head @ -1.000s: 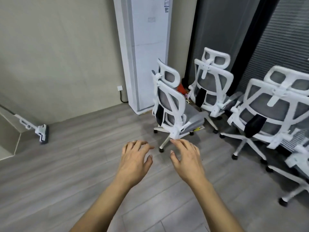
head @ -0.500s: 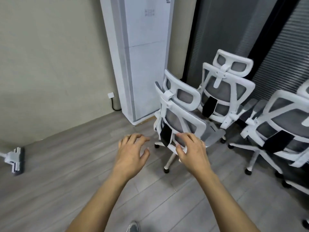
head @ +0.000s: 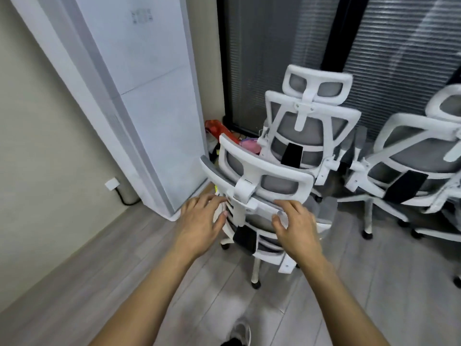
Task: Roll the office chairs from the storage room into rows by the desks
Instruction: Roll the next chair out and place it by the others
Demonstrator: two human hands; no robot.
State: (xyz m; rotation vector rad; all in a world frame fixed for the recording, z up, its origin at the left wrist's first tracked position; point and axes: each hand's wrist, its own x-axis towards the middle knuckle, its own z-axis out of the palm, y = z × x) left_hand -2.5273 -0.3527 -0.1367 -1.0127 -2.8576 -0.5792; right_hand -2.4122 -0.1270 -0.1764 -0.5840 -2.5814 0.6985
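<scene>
- The near chair [head: 259, 196] stands on the floor [head: 99, 270] just beside the tall white unit [head: 149, 96], its back toward the person.
- The left hand [head: 199, 226] sits at the left end of the backrest's top bar, fingers spread wide and curled over it, not yet clamped.
- The right hand [head: 296, 226] is on the bar's right part, fingers half-curled, thumb beneath; whether it truly grips, I cannot tell.
- Risk: a pull before both hands close could let the smooth plastic bar slip free.
- Risk: the casters may swivel unevenly, swinging the chair into the unit or the second chair [head: 309, 131] just behind it.
- Risk: its star base could catch the neighbour's legs, or the shoe [head: 240, 332] below.
- Risk: pulling high on the back may tip it rather than roll it.
- Frames are glossy white plastic, curved and open; backs and headrests are grey mesh; a black tag hangs on each back.
- The floor is smooth grey plank, likely easy rolling.
</scene>
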